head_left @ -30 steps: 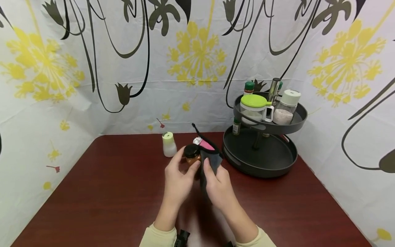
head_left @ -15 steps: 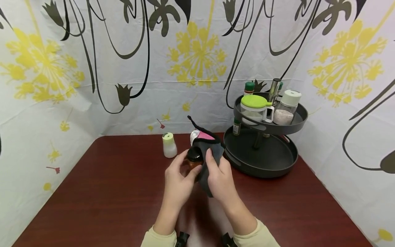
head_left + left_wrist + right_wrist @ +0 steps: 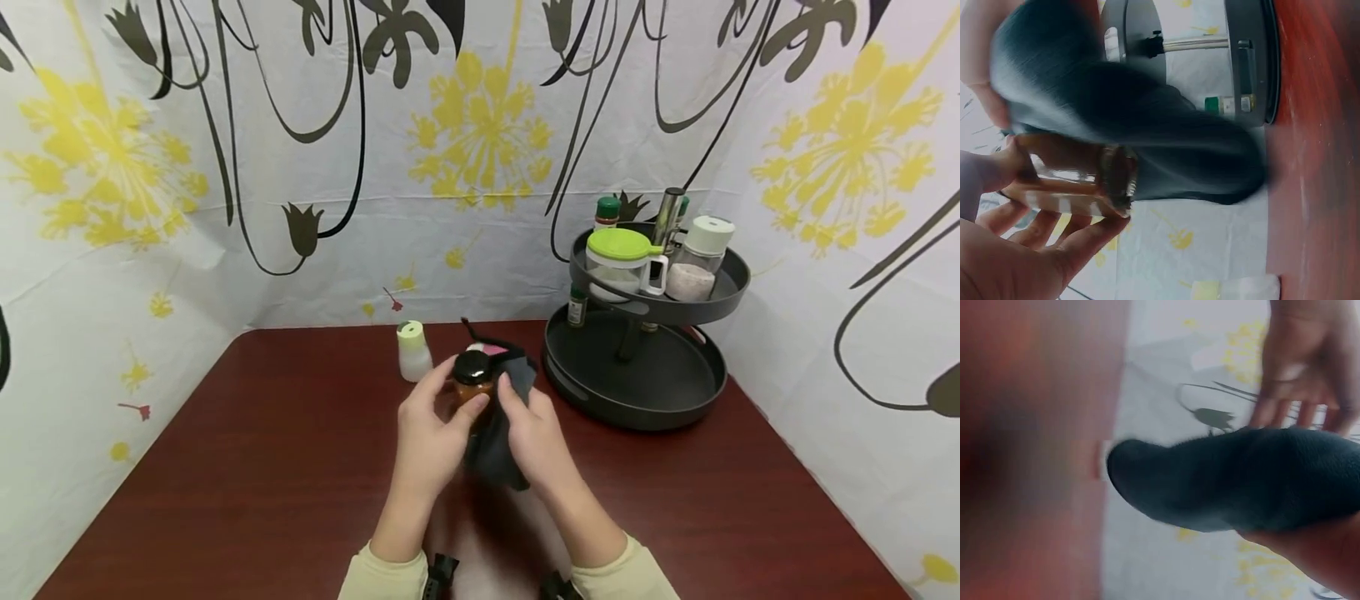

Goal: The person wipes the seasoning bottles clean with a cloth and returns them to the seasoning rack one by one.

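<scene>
Holding the amber jar (image 3: 1066, 178) above the tabletop (image 3: 300, 442) in the left hand (image 3: 429, 437), with fingers bent round its sides. Pinching the soft-looking dark cloth (image 3: 1229, 481) close beside it in the right hand (image 3: 536, 437). Probably handling as smooth, stiff, breakable glass; likely gripping best below the black lid (image 3: 473, 367).

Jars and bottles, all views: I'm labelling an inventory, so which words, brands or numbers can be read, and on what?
No text can be read anywhere.
Lower green-capped bottle: label too small to read.
Upper green-capped bottle: too small to read.
Brown jar: no readable text.
</scene>
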`<state>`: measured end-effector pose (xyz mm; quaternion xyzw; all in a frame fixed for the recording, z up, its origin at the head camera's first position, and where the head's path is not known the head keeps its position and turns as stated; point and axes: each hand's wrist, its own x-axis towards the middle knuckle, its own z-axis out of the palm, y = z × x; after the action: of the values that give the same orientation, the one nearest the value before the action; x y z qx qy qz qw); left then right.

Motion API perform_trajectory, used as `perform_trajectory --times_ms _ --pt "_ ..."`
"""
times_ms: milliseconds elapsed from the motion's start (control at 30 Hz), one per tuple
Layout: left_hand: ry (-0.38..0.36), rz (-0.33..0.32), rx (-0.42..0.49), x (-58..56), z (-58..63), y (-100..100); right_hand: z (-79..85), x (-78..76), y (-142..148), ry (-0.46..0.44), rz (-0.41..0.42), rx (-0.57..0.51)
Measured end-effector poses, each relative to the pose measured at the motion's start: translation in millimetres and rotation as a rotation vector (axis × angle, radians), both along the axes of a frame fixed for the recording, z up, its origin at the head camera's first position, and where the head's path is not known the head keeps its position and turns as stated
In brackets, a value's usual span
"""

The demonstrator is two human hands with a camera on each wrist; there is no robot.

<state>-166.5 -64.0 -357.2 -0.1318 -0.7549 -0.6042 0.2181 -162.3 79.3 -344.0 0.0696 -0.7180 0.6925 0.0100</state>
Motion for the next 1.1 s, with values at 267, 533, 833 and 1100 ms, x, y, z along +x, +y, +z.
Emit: perform_trajectory --times_ms 267,533,833,1100 --pt "-0.002 -0.033 -0.006 4.0 -1.7 8 10.3 17.4 1 0.173 -0.073 -0.039" --pt "0.079 -0.011 0.032 11.4 18.6 5 -11.6 12.4 7 -0.011 0.027 -0.117" --pt "-0.011 -0.054 -0.058 9.4 9.3 12 17.3 16.0 14 0.161 -0.066 -0.085" --pt "0.006 -0.019 -0.012 9.6 8.3 6 7.8 16.3 8 0.105 -0.028 -0.034"
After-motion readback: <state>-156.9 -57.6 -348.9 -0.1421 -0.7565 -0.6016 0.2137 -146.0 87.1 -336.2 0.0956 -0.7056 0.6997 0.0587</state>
